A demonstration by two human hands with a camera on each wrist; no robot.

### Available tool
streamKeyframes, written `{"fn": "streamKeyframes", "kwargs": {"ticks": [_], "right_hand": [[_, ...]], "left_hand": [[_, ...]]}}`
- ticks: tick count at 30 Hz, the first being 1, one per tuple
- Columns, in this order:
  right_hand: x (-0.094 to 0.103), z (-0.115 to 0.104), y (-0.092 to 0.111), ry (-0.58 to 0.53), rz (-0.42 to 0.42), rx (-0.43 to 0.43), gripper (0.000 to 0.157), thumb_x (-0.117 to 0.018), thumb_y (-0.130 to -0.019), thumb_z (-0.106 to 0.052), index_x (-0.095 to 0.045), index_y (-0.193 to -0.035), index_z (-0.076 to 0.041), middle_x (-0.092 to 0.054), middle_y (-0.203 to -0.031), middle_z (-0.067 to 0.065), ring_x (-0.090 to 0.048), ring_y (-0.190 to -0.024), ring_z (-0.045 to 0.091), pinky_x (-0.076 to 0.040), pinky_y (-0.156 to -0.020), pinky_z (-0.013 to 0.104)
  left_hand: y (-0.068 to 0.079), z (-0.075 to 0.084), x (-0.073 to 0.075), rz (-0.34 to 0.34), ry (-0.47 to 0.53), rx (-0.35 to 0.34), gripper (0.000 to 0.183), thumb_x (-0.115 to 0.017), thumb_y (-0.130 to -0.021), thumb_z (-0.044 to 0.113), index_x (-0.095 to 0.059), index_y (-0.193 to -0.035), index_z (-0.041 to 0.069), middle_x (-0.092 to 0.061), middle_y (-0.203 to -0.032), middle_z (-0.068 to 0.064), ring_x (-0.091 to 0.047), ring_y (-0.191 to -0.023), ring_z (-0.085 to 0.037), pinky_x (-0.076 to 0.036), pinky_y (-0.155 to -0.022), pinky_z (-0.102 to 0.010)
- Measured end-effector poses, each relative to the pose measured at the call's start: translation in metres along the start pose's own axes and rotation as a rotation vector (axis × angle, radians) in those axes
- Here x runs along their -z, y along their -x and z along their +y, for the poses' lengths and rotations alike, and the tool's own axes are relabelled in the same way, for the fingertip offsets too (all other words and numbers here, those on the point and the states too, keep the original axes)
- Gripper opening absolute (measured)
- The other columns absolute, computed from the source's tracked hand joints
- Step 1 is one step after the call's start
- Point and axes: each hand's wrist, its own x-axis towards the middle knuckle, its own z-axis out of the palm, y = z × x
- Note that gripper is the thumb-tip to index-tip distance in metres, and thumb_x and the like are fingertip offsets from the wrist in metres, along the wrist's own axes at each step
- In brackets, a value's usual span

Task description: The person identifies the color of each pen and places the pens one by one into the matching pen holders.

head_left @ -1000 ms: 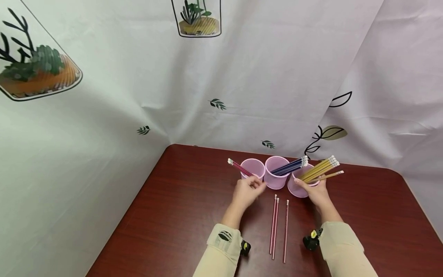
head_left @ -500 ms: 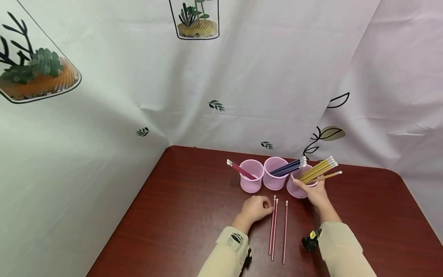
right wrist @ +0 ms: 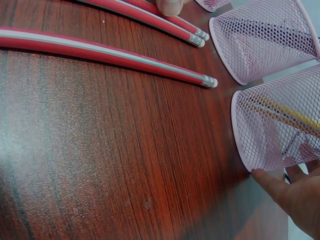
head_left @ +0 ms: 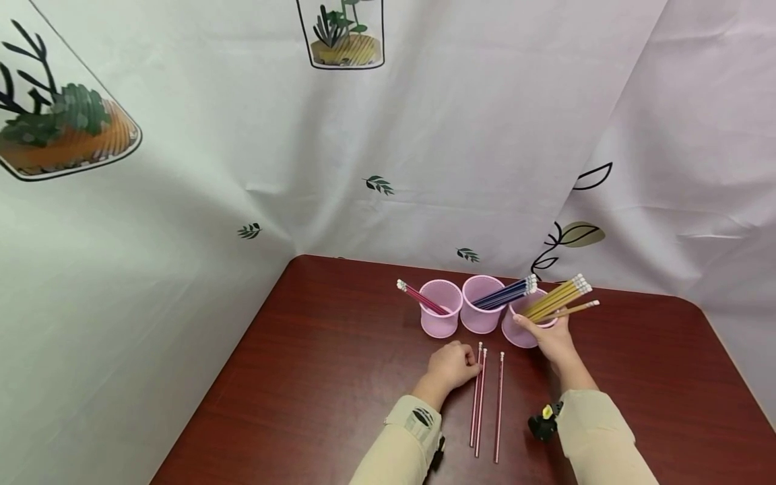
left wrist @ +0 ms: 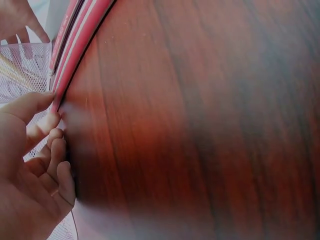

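My left hand (head_left: 451, 367) pinches the leftmost of three red pencils on the table, near its eraser end; in the left wrist view thumb and index finger meet at the red pencil (left wrist: 82, 42). A second red pencil (head_left: 481, 404) lies close against it, and a third red pencil (head_left: 499, 411) lies apart to the right. My right hand (head_left: 556, 338) grips the right pink mesh cup (head_left: 519, 337), which holds several yellow pencils (head_left: 554, 300). Red pencils (head_left: 424, 298) lean in the left pink cup (head_left: 439, 327). Dark blue pencils (head_left: 503, 294) lean in the middle pink cup (head_left: 477, 322).
The three cups stand in a row near the back of the brown wooden table (head_left: 315, 377). One yellow pencil (head_left: 572, 309) slants lower than the others, beside my right fingers. A patterned white cloth (head_left: 424, 135) hangs behind and to the left.
My left hand has come away from the left cup, leaving red pencils leaning in it, and moved down to the red pencils on the table. My right hand stays on its cup.
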Motion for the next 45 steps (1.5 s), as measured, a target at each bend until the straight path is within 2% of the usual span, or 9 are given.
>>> {"fn": "streamKeyframes", "kwargs": {"ticks": [4,7,12,18,23,28,30,37,45], "right_hand": [[0.002,0.024,-0.017,-0.029,0.021,0.021,0.103,-0.082,-0.066,-0.041,-0.011,-0.138,-0.019,-0.031,-0.138,0.011,-0.034,-0.122,0.021,-0.025,-0.104,0.036],[0.002,0.035,-0.025,-0.046,0.025,0.038,0.103,-0.082,-0.066,-0.04,-0.012,-0.139,-0.021,-0.032,-0.137,0.011,-0.036,-0.121,0.021,-0.026,-0.104,0.036],[0.003,0.039,-0.027,-0.04,0.015,0.049,0.101,-0.082,-0.067,-0.038,-0.013,-0.139,-0.021,-0.032,-0.137,0.012,-0.036,-0.12,0.02,-0.028,-0.101,0.029],[0.002,0.043,-0.031,-0.046,0.028,0.043,0.1,-0.081,-0.068,-0.038,-0.012,-0.139,-0.023,-0.032,-0.137,0.011,-0.036,-0.121,0.019,-0.026,-0.103,0.034],[0.001,0.028,-0.019,-0.026,0.025,0.039,0.098,-0.08,-0.07,-0.037,-0.012,-0.139,-0.022,-0.032,-0.137,0.012,-0.037,-0.12,0.018,-0.027,-0.102,0.03],[-0.001,-0.009,0.005,-0.015,-0.005,-0.008,0.099,-0.077,-0.076,-0.029,-0.005,-0.141,-0.012,-0.025,-0.142,0.018,-0.029,-0.127,0.027,-0.022,-0.107,0.038],[-0.002,-0.017,0.01,-0.012,-0.021,-0.028,0.098,-0.074,-0.079,-0.025,-0.001,-0.142,-0.01,-0.021,-0.144,0.02,-0.025,-0.129,0.03,-0.019,-0.108,0.041],[-0.001,-0.021,0.012,-0.007,-0.034,-0.049,0.094,-0.072,-0.081,-0.022,-0.001,-0.141,-0.011,-0.02,-0.144,0.016,-0.027,-0.129,0.026,-0.02,-0.108,0.039],[-0.002,-0.013,0.009,-0.015,0.0,-0.009,0.096,-0.076,-0.077,-0.029,-0.006,-0.14,-0.011,-0.025,-0.141,0.019,-0.03,-0.126,0.028,-0.022,-0.107,0.039]], "left_hand": [[0.0,0.002,0.001,-0.006,-0.014,0.015,0.021,-0.069,-0.071,0.032,-0.053,-0.063,0.021,-0.043,-0.066,0.009,-0.046,-0.058,-0.008,-0.034,-0.048,-0.021],[-0.001,0.005,0.004,-0.032,-0.073,0.027,0.021,-0.069,-0.069,0.033,-0.058,-0.063,0.017,-0.051,-0.069,0.004,-0.053,-0.063,-0.013,-0.041,-0.052,-0.024],[-0.002,0.01,0.006,-0.075,-0.152,0.056,0.031,-0.07,-0.07,0.038,-0.064,-0.062,0.009,-0.064,-0.077,-0.005,-0.062,-0.072,-0.021,-0.048,-0.061,-0.029],[-0.002,0.009,0.005,-0.061,-0.108,0.081,0.035,-0.071,-0.068,0.04,-0.058,-0.053,0.012,-0.065,-0.071,-0.005,-0.062,-0.069,-0.021,-0.048,-0.059,-0.028],[-0.001,0.006,0.005,-0.041,-0.038,0.099,0.034,-0.071,-0.066,0.039,-0.053,-0.048,0.017,-0.056,-0.057,0.003,-0.057,-0.057,-0.018,-0.043,-0.05,-0.028],[0.001,0.005,0.009,-0.022,0.036,0.119,0.03,-0.07,-0.064,0.035,-0.05,-0.048,0.018,-0.045,-0.049,0.009,-0.046,-0.046,-0.012,-0.035,-0.042,-0.026],[0.001,0.005,0.011,-0.007,0.059,0.117,0.029,-0.07,-0.064,0.033,-0.049,-0.049,0.018,-0.044,-0.047,0.01,-0.043,-0.044,-0.011,-0.033,-0.041,-0.025],[-0.002,0.008,0.024,0.034,0.126,0.098,0.028,-0.068,-0.066,0.032,-0.048,-0.051,0.019,-0.04,-0.046,0.012,-0.039,-0.044,-0.007,-0.029,-0.04,-0.021],[-0.008,0.014,0.044,0.067,0.166,0.073,0.031,-0.07,-0.068,0.034,-0.047,-0.054,0.02,-0.038,-0.047,0.014,-0.038,-0.046,-0.005,-0.028,-0.042,-0.02]]}}
